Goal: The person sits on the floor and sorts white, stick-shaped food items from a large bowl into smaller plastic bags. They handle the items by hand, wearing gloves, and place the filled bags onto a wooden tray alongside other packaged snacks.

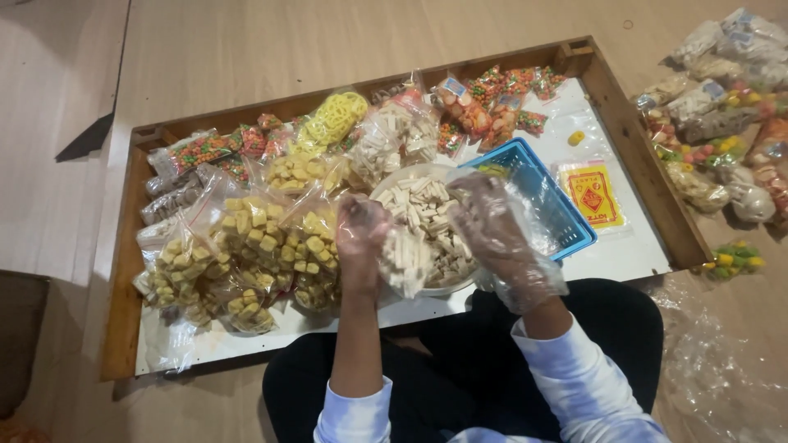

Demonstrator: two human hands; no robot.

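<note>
Head view looks down on a shallow wooden-framed tray (640, 172) with a white bottom, lying on a pale wood-grain floor (246, 49). At the tray's near edge sits a round white bowl (386, 190) heaped with pale, stubby snack sticks. Both hands wear loose, crinkled clear plastic gloves. Left hand (359, 238) and right hand (497, 234) have fingers curled closed on a small clear bag of sticks (406, 261), held over the bowl's near rim. Left of the bowl lie knotted clear bags of yellow puffed cubes (246, 238); beyond it, bags of yellow rings (335, 117) and mixed coloured sweets. A blue slotted plastic basket (558, 205) touches the bowl's right side, with a flat yellow packet (593, 195) just past it. More filled bags (722, 98) lie on the floor right of the tray.
</note>
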